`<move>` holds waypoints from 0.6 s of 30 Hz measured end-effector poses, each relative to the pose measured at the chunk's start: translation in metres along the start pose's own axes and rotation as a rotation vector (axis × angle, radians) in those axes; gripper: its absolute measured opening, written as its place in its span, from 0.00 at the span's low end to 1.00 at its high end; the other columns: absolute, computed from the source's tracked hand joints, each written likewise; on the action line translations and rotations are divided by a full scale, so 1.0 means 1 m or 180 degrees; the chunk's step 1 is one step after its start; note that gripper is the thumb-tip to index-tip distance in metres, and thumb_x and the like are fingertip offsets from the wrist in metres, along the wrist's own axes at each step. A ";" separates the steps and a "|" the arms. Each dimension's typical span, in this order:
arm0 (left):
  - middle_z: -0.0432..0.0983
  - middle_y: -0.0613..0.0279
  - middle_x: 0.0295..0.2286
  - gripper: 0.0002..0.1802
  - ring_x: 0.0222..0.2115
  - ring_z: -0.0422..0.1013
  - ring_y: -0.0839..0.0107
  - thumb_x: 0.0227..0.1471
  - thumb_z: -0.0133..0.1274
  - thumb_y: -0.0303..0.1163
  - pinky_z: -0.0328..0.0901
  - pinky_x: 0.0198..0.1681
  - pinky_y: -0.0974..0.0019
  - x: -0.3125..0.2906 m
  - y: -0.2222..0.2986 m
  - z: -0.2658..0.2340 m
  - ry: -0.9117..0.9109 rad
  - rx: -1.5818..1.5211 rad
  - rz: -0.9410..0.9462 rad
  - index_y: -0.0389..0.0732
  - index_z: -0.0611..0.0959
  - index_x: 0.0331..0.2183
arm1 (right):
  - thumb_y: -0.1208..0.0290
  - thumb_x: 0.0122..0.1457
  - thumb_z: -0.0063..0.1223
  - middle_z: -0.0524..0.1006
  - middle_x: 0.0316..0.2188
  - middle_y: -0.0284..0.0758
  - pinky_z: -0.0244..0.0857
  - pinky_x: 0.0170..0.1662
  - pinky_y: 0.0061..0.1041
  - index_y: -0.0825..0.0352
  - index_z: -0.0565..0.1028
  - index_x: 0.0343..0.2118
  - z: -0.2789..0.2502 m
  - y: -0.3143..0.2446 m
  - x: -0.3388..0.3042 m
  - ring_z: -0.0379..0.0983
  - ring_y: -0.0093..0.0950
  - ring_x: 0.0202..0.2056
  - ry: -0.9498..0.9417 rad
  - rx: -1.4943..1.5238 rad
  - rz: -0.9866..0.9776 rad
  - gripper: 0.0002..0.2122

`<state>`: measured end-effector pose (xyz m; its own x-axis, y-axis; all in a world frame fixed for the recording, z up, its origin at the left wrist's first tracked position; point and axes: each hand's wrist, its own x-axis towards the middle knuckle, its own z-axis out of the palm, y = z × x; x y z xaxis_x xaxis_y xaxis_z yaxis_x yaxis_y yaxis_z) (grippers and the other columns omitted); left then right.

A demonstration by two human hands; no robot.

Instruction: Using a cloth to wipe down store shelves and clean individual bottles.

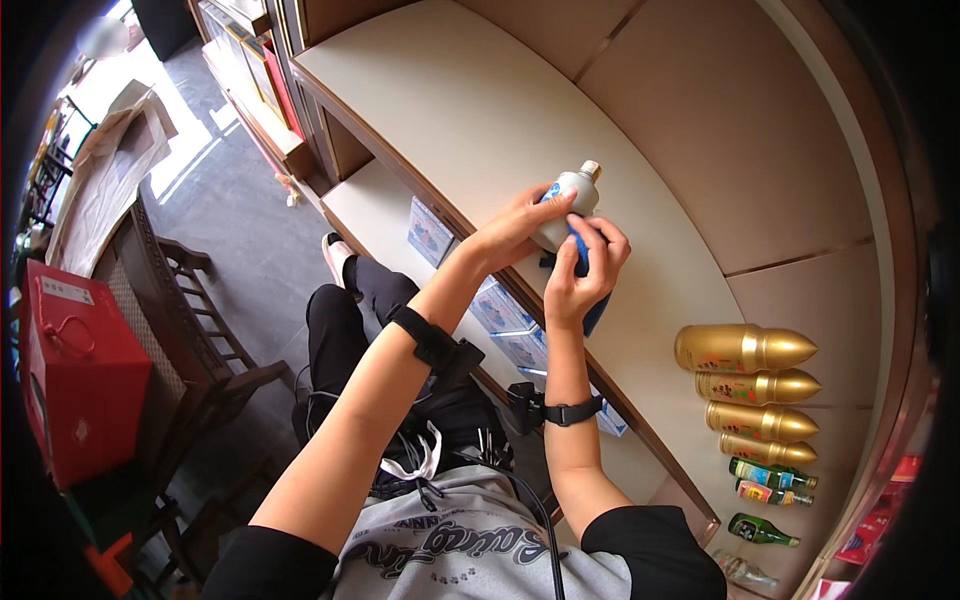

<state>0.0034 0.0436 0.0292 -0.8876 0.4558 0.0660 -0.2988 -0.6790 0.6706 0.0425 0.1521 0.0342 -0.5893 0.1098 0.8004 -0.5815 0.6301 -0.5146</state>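
Above the shelf board (pixel 420 70) I hold a pale grey-white ceramic bottle (pixel 578 186) with a blue pattern and a tan cap, tilted with its neck pointing away from me. My left hand (pixel 520 225) is closed around its body, thumb along the near side. My right hand (pixel 592 262) grips a blue cloth (pixel 597 316), its fingers bent against the lower part of the bottle. Part of the cloth hangs below the right hand. The bottle's base is hidden behind my hands.
Several gold bullet-shaped bottles (pixel 745 348) stand in a row at the right of the shelf, beside green glass bottles (pixel 765 528). Blue-and-white boxes (pixel 500 305) sit on the lower shelf. At left are a dark wooden chair (pixel 215 340) and a red box (pixel 85 370).
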 end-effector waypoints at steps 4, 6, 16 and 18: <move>0.68 0.52 0.40 0.31 0.42 0.67 0.65 0.53 0.49 0.48 0.65 0.45 0.64 0.002 -0.003 -0.006 0.0120 -0.0253 0.0049 0.32 0.66 0.48 | 0.80 0.46 0.47 0.71 0.33 0.37 0.62 0.39 0.29 0.67 0.77 0.27 -0.006 -0.004 -0.003 0.66 0.33 0.35 -0.0421 0.0149 -0.0535 0.07; 0.69 0.45 0.41 0.30 0.42 0.69 0.60 0.53 0.47 0.46 0.64 0.48 0.62 0.005 -0.005 -0.008 0.0090 -0.0575 0.0067 0.31 0.66 0.48 | 0.79 0.46 0.45 0.71 0.33 0.37 0.63 0.39 0.29 0.68 0.75 0.25 -0.010 -0.003 -0.006 0.67 0.33 0.33 -0.0659 0.0469 -0.0618 0.06; 0.65 0.42 0.47 0.29 0.47 0.65 0.56 0.51 0.47 0.46 0.59 0.53 0.60 0.002 -0.001 -0.005 0.0061 -0.1189 -0.0235 0.35 0.66 0.49 | 0.81 0.54 0.48 0.69 0.40 0.39 0.60 0.48 0.30 0.71 0.69 0.40 0.004 0.006 0.004 0.66 0.34 0.43 0.0155 0.0199 0.0598 0.10; 0.67 0.45 0.45 0.30 0.47 0.65 0.60 0.50 0.48 0.48 0.59 0.52 0.60 0.005 -0.003 -0.010 0.0141 -0.1035 -0.0309 0.38 0.67 0.48 | 0.83 0.52 0.48 0.70 0.38 0.38 0.61 0.47 0.31 0.70 0.71 0.38 0.005 0.004 0.003 0.68 0.34 0.41 0.0016 0.0335 0.0530 0.09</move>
<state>-0.0033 0.0422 0.0204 -0.8617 0.5068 -0.0235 -0.4726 -0.7848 0.4009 0.0355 0.1506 0.0333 -0.6797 0.2099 0.7029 -0.5317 0.5192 -0.6691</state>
